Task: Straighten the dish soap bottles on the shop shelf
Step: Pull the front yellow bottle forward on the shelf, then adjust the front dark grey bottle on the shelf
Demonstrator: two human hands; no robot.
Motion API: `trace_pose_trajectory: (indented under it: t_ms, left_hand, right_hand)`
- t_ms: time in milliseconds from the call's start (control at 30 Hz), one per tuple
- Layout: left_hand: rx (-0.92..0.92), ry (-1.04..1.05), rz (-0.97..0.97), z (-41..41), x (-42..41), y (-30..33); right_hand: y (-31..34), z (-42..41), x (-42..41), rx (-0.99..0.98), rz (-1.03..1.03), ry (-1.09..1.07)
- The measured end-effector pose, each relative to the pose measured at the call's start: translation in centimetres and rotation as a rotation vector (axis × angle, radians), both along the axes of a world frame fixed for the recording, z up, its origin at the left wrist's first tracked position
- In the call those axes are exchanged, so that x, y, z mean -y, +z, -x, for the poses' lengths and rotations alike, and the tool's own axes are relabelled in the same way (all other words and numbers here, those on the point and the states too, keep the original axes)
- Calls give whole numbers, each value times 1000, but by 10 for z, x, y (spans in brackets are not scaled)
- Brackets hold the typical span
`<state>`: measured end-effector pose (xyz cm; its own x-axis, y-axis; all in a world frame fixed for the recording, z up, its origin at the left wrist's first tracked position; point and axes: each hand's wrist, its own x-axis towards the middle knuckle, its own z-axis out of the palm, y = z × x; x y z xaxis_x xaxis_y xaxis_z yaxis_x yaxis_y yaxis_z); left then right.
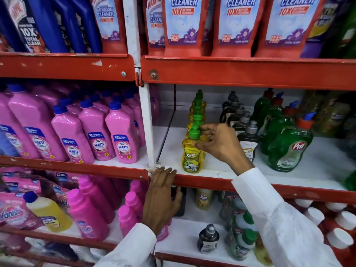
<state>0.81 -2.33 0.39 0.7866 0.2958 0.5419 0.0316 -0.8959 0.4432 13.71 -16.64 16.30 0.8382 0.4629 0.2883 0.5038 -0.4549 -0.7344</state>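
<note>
Right hand (pixel 217 143) pinches the neck of the upright green-capped yellow plastic soap bottle (pixel 191 157) just leftward; left hand (pixel 161 191) lies flat on red metal shelf edge (pixel 202 182)

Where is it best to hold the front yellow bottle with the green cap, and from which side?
Likely the narrow neck under the green cap of the front yellow plastic bottle, pinched from the right, where the right hand is; its wide body stands close before other yellow bottles.

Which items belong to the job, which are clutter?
Job: front yellow bottle, held at its neck by the right hand; grey-capped dark bottles; green Pril bottles; left hand resting on shelf edge.
Not job: pink Shakti bottles; red cleaner pouches; Vanish pouch.
</note>
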Motion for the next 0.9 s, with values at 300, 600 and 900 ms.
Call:
trace_pose_trajectory:
  t_ms: [300, 600, 900]
  left_hand:
    - [24, -84, 9, -15, 20, -14]
    - [63, -56, 30, -12, 26, -13]
    - [50, -98, -150, -17, 47, -12]
  right_hand:
    - [-127, 39, 90, -210, -50, -5]
    - [-247, 43, 71, -282, 431, 127]
    - [-164, 54, 90, -144, 299, 28]
